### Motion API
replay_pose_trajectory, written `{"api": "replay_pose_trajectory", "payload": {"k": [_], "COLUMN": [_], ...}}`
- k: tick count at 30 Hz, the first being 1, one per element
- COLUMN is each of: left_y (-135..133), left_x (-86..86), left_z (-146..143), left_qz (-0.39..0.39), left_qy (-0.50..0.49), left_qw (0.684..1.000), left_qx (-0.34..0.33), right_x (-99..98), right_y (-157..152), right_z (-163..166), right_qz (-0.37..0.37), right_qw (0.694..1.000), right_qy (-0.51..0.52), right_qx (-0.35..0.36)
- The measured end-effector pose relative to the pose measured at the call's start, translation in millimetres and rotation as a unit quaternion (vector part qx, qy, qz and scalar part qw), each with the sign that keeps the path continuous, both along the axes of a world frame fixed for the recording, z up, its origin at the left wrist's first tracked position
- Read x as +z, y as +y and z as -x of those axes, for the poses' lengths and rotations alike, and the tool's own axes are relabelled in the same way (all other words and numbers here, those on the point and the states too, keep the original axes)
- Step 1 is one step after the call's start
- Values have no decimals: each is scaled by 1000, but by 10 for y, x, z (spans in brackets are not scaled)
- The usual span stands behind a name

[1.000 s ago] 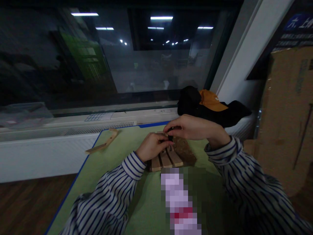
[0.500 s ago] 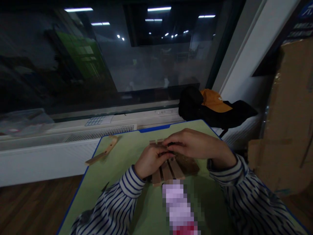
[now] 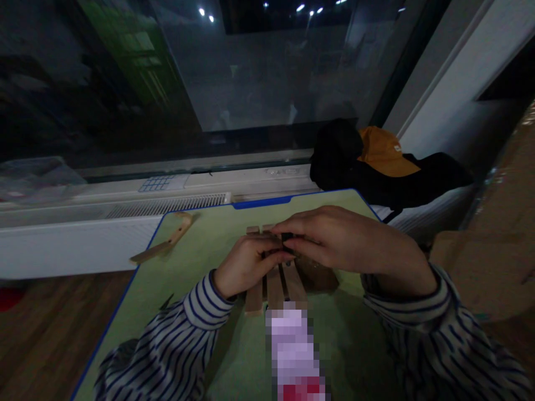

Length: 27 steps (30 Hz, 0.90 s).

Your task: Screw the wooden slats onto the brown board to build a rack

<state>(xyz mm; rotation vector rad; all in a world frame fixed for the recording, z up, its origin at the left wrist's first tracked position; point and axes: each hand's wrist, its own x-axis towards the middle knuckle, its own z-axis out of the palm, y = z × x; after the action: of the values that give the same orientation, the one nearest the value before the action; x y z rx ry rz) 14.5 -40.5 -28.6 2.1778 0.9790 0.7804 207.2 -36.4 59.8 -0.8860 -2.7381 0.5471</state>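
Three light wooden slats point(image 3: 274, 287) lie side by side with narrow gaps on the green tabletop point(image 3: 209, 245). My left hand point(image 3: 244, 264) rests over their middle, thumb and fingers pinched together; what lies between them is hidden. Coming in from the right, my right hand point(image 3: 346, 239) curls over the far part of the slats, with a small dark piece point(image 3: 287, 238) between thumb and fingers that is too dim to name. A small dark spot, perhaps a screw head, shows on the right slat below the fingertips. A brown, shiny, bag-like thing point(image 3: 320, 275) lies under my right hand.
An angled wooden piece with holes point(image 3: 169, 242) lies at the table's far left edge. A blurred-out pinkish object point(image 3: 292, 345) is near me. Beyond stand a radiator point(image 3: 175, 206), a black bundle with an orange cap point(image 3: 387, 153) and a cardboard box point(image 3: 489, 273).
The view has tilted down and shifted slightly. My hands remain together over the slats; the right hand's thumb and fingers are a little further apart, showing the dark piece.
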Motion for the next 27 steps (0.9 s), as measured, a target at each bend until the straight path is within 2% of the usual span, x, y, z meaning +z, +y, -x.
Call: {"api": "replay_pose_trajectory", "payload": {"k": [7,17,27], "left_y": [-36,-43,-47], "left_x": [-13,33,7], "left_z": [34,12,-3], "left_qz": [10,5,31], "left_qy": [1,1,-11], "left_qw": [1000,1000,999], "left_qx": [9,-10,-29], "right_x": [-33,51,64], "right_y": [-57,-88,-103], "right_z": [42,30,41], "right_qz": [-44,-26,-49], "right_qw": [999,999,996], "right_qy": [1,-21,-63], "right_qx": [-1,-8,-42]}}
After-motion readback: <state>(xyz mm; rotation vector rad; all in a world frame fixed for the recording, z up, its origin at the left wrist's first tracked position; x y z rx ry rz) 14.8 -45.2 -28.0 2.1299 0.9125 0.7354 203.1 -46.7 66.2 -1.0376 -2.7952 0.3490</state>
